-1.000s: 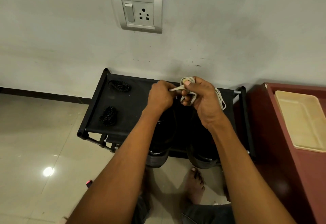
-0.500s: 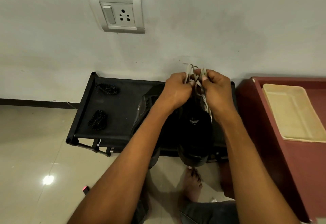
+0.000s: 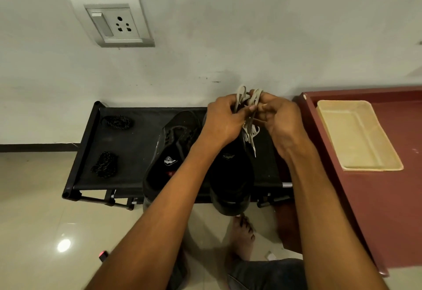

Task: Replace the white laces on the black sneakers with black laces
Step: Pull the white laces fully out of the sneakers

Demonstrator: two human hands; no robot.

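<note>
Both hands up over the right sneaker [image 3: 230, 175]: left hand [image 3: 222, 122] and right hand [image 3: 277, 120] each grip the bunched white laces [image 3: 247, 107], ends dangling. Left sneaker [image 3: 169, 152] on the black rack [image 3: 127, 143]. Two black lace bundles, far [image 3: 118, 122] and near [image 3: 105, 164], at rack's left.

The left hand [image 3: 222, 122] and right hand [image 3: 277, 120] cover most of the bunched white laces [image 3: 247, 104], so how the fingers grip them cannot be told. The left forearm hides part of the left sneaker [image 3: 170, 152]; the right sneaker [image 3: 230, 180] has its toe behind both hands. The red table [image 3: 388, 198] runs off the right edge.
</note>
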